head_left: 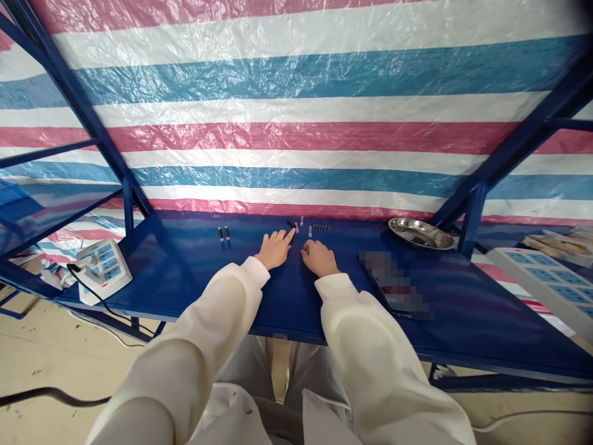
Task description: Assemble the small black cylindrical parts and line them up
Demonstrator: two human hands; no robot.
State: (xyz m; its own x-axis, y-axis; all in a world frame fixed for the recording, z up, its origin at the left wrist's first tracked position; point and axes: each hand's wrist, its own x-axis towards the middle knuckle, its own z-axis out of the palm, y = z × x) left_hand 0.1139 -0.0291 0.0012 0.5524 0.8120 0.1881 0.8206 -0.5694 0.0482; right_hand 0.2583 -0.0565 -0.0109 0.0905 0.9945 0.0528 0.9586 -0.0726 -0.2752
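Observation:
My left hand (274, 248) rests on the blue table with its fingers spread. Its index fingertip touches or nearly touches a small pale piece (297, 228), beside a small black cylinder (290, 223). To the right, my right hand (319, 258) lies on the tabletop with its fingers curled in; anything inside them is hidden. Just beyond it stands a small translucent tube (310, 231), and another translucent tube (302, 220) is farther back. A row of several tiny dark metal parts (321, 227) lies right of the tubes. Left of my hands are two black cylinders (223, 233) with pale ends.
An oval metal dish (421, 233) sits at the back right, and a dark phone-like slab (393, 284) lies nearer. White power strips with blue sockets flank the work area, left (102, 269) and right (546, 278). Blue frame posts and a striped plastic sheet (296, 136) border the table (185, 272).

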